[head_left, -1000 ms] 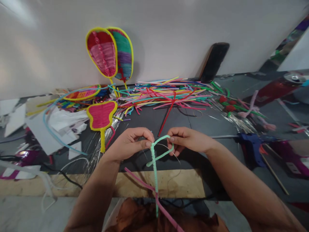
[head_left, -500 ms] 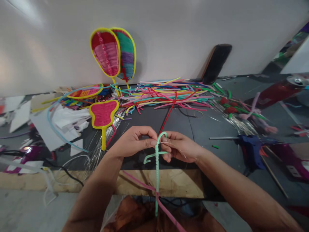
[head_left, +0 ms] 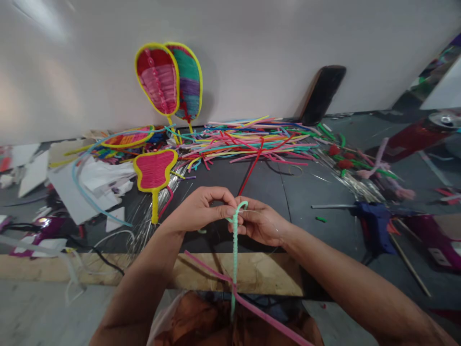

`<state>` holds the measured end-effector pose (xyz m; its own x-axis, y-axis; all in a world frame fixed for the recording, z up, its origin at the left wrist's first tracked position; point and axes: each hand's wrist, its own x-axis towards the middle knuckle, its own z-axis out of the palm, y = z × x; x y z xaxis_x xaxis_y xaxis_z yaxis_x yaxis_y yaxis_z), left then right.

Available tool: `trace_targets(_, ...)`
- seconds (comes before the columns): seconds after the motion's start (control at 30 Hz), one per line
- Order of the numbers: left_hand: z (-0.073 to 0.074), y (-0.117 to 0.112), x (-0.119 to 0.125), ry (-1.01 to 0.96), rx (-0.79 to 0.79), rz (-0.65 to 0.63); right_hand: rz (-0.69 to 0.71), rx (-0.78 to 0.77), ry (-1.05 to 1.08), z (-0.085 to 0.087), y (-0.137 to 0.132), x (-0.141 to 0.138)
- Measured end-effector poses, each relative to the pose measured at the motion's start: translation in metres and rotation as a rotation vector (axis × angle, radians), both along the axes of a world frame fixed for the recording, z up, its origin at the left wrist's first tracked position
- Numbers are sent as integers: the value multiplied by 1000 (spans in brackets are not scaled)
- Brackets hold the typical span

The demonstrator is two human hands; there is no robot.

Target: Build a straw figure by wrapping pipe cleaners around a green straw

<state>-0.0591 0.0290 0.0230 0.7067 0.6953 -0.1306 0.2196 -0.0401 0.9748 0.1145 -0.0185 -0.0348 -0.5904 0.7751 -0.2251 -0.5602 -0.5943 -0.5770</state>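
Note:
A mint-green pipe cleaner (head_left: 235, 245), twisted along its length, hangs upright with a hooked top. My left hand (head_left: 201, 211) pinches it just below the hook between thumb and forefinger. From the other side, my right hand (head_left: 266, 223) closes its fingers on the same green pipe cleaner near the bend. A thin pale strand runs by the right fingers. Lower down, a pink pipe cleaner (head_left: 266, 317) crosses the green one and touches it. The green side branch is now mostly hidden behind my hands.
Loose pipe cleaners (head_left: 248, 144) lie along the wall, and a phone (head_left: 322, 96) leans there. Yellow-rimmed fans (head_left: 158, 79) stand at left, with a pink one (head_left: 155, 170) nearer. A blue glue gun (head_left: 374, 226) and a red can (head_left: 414, 137) are at right.
My right hand has shifted slightly left, against the left fingers. The green side branch has swung behind the hands, and the pink pipe cleaner's lower end has moved right.

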Motion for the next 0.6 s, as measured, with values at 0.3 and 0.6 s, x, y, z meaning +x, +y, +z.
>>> trace_targets(0.3, 4, 2, 0, 92, 58, -10, 58, 242, -354, 14, 21, 43)
trace_targets(0.6, 1, 9, 5, 159, 38, 6, -284, 1093, -1008, 26, 12, 41)
